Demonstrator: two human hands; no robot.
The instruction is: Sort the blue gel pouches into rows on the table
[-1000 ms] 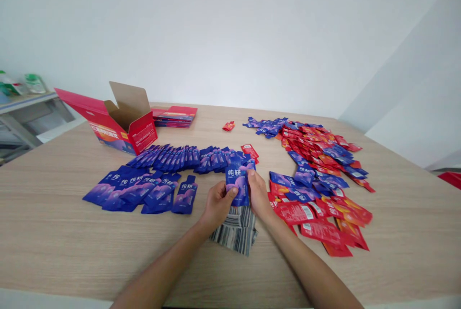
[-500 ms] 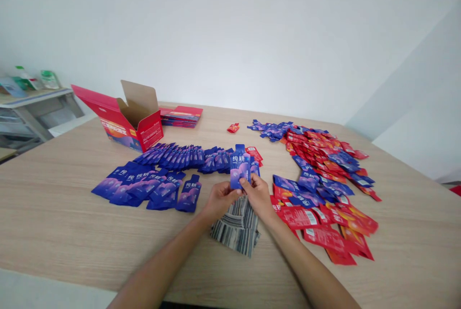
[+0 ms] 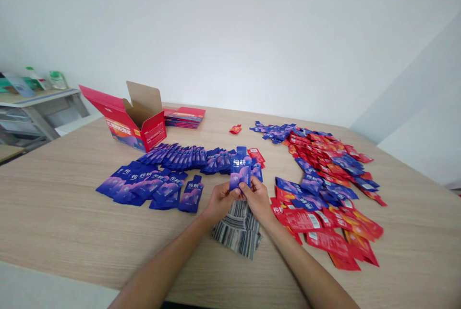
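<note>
Both hands, left hand (image 3: 218, 199) and right hand (image 3: 258, 197), pinching 1 blue pouch (image 3: 240, 171) by its bottom edge; pouch is rising upright, clear of the striped cloth (image 3: 237, 229) versus 1 s ago.

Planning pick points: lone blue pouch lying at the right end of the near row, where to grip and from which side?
Judging by its pose, take the lone blue pouch at its near bottom edge, coming from the front right. It lies flat, its neck points away, and the bare table lies in front. The overlapping blue pouches crowd its left side.
</note>
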